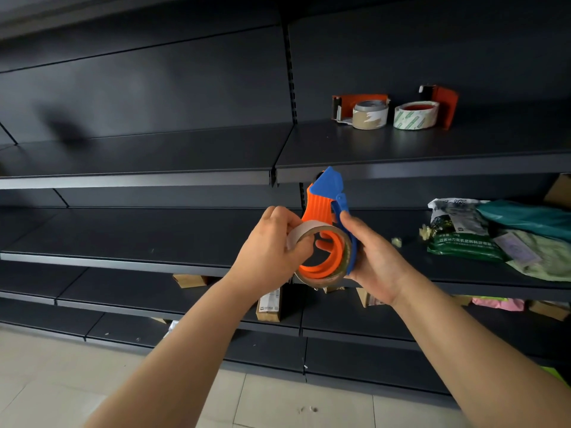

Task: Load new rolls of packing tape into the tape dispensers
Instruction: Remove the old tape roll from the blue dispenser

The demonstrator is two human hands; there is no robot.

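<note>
Dark metal shelving (154,156) fills the view ahead of us, with pale floor tiles (61,381) below our forearms. Between our hands, at chest height in front of the middle shelf, we hold an orange-and-blue tape dispenser (321,205), its blue nose pointing up above our knuckles. Our right hand (374,257) grips its blue side plate, fingers curled round the edge. Our left hand (268,257) is closed on the brown tape roll (321,278), thumb and fingers pinching its rim; the roll sits around the dispenser's orange hub, touching both hands. Above the right hand and farther back, on the upper shelf, stand two orange dispensers (358,103) (445,100) with a tan roll (370,114) and a green-printed white roll (415,115) lying between them. To the right of the right hand, printed and green bags (463,236) lie on the middle shelf. Below our hands, cardboard boxes (268,304) sit on the lower shelf.
</note>
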